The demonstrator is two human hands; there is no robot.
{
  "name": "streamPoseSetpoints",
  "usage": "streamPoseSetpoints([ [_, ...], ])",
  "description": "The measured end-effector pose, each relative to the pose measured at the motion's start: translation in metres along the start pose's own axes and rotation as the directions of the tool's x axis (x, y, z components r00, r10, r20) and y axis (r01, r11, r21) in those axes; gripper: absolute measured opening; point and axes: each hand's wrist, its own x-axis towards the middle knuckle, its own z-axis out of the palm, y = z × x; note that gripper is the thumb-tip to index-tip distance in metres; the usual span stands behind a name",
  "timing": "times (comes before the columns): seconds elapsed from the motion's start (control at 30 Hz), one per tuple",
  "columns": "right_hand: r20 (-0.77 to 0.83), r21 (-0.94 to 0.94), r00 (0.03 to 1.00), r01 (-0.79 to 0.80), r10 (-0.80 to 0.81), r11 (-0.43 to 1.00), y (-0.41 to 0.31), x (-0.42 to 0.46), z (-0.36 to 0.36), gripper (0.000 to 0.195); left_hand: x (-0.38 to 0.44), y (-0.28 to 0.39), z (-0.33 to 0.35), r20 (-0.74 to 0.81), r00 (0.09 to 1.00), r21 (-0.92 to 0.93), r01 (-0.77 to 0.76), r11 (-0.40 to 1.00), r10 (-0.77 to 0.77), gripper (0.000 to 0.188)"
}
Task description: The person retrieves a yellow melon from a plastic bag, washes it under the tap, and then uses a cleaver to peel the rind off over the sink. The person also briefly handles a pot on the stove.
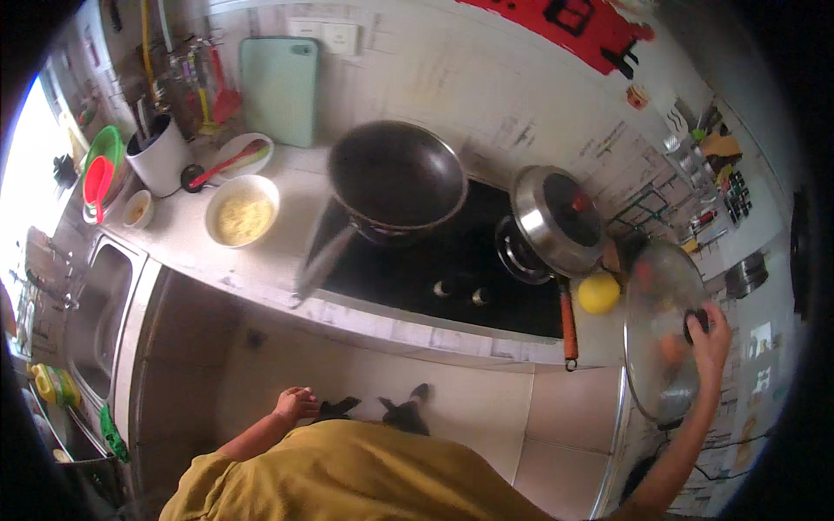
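Note:
My right hand (711,338) grips the black knob of a large glass lid (658,365) with a metal rim, at the right end of the counter. The lid is tilted, and things behind it show through the glass. Above the floor in front of me, my left hand (296,405) hangs with loosely curled fingers and nothing visible in them. A dark wok (397,176) rests on the left side of the black glass hob (417,280), its handle towards me. On the right side stands a steel pan (537,221) covered by a lid, with an orange-brown handle (569,325).
A yellow round object (599,293) lies between the pan and the glass lid. Left of the wok are a white bowl (242,211) of pale yellow food, a red-handled ladle (225,166) and a small bowl (138,210). A green cutting board (280,91) leans on the wall. The sink (107,312) is far left.

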Motion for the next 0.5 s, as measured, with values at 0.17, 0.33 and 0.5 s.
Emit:
streamPoseSetpoints([
  [0.17,0.226,0.392,0.964,0.041,-0.139,0.919,-0.15,0.031,0.109,0.038,-0.03,0.012,-0.076,-0.132,0.977,-0.025,-0.172,0.985,0.168,0.017],
  [0.33,0.268,0.493,0.918,0.129,-0.292,0.86,-0.27,0.05,0.239,0.04,-0.055,0.025,-0.126,-0.123,0.97,-0.234,-0.233,0.944,0.209,0.011],
  [0.5,0.179,0.342,0.877,0.37,-0.447,0.864,-0.358,0.056,0.329,0.044,-0.082,0.03,-0.155,-0.213,0.934,-0.324,-0.344,0.881,0.287,0.012],
])
